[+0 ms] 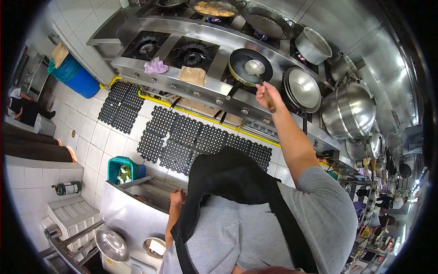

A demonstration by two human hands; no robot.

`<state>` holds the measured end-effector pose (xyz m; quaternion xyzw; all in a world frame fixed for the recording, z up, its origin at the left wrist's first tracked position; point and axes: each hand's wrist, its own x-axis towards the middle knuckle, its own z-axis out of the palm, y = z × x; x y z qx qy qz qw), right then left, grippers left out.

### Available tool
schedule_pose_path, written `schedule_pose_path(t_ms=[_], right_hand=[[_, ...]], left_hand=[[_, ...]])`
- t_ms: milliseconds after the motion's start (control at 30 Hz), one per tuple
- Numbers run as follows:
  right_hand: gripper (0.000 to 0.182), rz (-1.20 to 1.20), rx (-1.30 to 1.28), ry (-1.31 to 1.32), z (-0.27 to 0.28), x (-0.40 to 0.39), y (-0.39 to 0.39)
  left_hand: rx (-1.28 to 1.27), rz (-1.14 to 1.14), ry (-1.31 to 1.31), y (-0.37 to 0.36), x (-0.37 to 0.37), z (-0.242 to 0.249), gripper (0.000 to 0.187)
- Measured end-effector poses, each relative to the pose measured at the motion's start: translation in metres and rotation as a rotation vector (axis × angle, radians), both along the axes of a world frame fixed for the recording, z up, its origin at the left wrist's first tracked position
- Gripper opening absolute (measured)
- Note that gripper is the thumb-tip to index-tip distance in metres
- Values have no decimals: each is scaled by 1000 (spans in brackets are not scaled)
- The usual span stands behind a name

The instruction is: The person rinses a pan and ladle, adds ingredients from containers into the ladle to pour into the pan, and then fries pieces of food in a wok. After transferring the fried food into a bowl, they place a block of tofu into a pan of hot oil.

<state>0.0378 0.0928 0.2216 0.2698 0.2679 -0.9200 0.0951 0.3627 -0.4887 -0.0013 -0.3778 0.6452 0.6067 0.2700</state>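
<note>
A ladle (254, 67) is gripped by its brown handle in the right hand (268, 97), the fingers closed narrowly around it. The ladle's bowl is set inside a dark frying pan (237, 62) on the front row of the stove (219, 100). The left hand (178, 197) is held low near the edge of the counter (119, 205), its fingers curled in; whether anything is held there cannot be told. To the right of the frying pan, wide metal pans (305, 89) are stacked. To its left, a tan cloth (192, 76) and a pink cloth (156, 66) are laid along the stove's front ledge. Behind, food is contained in another pan (238, 5).
</note>
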Motion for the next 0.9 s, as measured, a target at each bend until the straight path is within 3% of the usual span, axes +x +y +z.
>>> schedule_pose_path(t_ms=[100, 233, 267, 333, 367, 433, 533, 667, 767, 833, 900], right_hand=[[27, 83, -33, -6, 15, -1, 22], [25, 237, 501, -118, 48, 10, 34], [25, 232, 499, -118, 58, 15, 32], [25, 268, 957, -169, 74, 21, 26], [25, 263, 954, -170, 71, 22, 30], [31, 354, 1296, -152, 58, 23, 41], [35, 312, 1508, -80, 23, 17, 61], [31, 294, 1656, -120, -9, 8, 58], [30, 304, 1668, -174, -11, 13, 39], [30, 234, 1560, -165, -21, 17, 27], [30, 114, 1203, -137, -23, 17, 15]], left_hand=[[-5, 29, 34, -3, -8, 10, 15], [-9, 51, 26, -8, -17, 10, 15], [-11, 47, 27, -7, -19, 9, 15], [-18, 46, 45, -2, -17, 5, 17], [-20, 41, 46, -2, -14, 4, 17], [45, 7, -12, 1, -11, 12, 20], [55, 40, -18, 11, -13, 21, 21], [101, -12, 33, 8, -11, 13, 21], [41, 103, -11, 11, -11, 14, 19], [71, 57, 3, 3, -12, -2, 17], [92, 67, 35, 1, -12, -9, 16]])
